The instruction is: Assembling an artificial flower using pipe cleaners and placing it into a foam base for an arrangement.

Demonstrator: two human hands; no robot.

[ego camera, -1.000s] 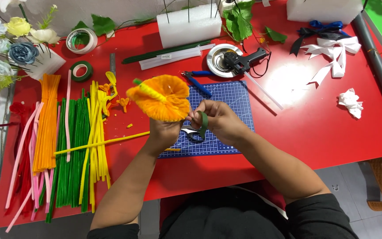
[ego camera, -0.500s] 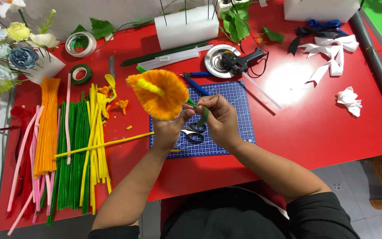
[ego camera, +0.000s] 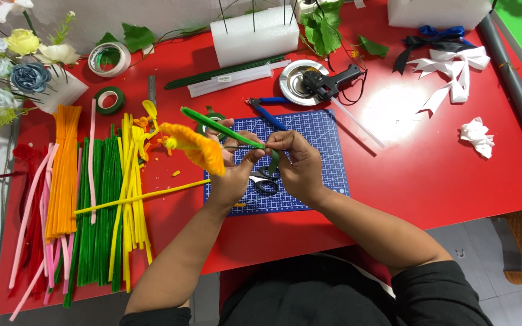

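1. At the far left corner of the red table (ego camera: pixel 430 181), a bunch of pale fake flowers (ego camera: pixel 13 60) was seen, with two rolls of tape (ego camera: pixel 109 78) just beside it.
2. Along the left edge, fuzzy craft stems (ego camera: pixel 86 205) in red, pink, orange, green and yellow were laid in rows.
3. Near the middle, an orange fuzzy flower (ego camera: pixel 194 148) on a green stem (ego camera: pixel 222 128) was held up over a blue cutting mat (ego camera: pixel 309 145). It was tilted toward the far left.
4. The left hand (ego camera: pixel 234 178) was closed around the base of the flower, where the stem joins it.
5. The right hand (ego camera: pixel 297 163) was pinched on the near end of the green stem, right beside the left hand.
6. The flower was judged to be light, soft and easy to squash. Its stem looked bendy. It is best taken by the stem under the petals, not by the fluffy part.
7. Scissors (ego camera: pixel 264 181) were lying on the mat under the hands.
8. Behind the mat, a black glue gun (ego camera: pixel 327 81) was resting on a round metal dish (ego camera: pixel 297 75).
9. Toward the far right corner, white and dark ribbon bows (ego camera: pixel 448 66) were lying, with a small white bow (ego camera: pixel 475 136) nearer the right edge.
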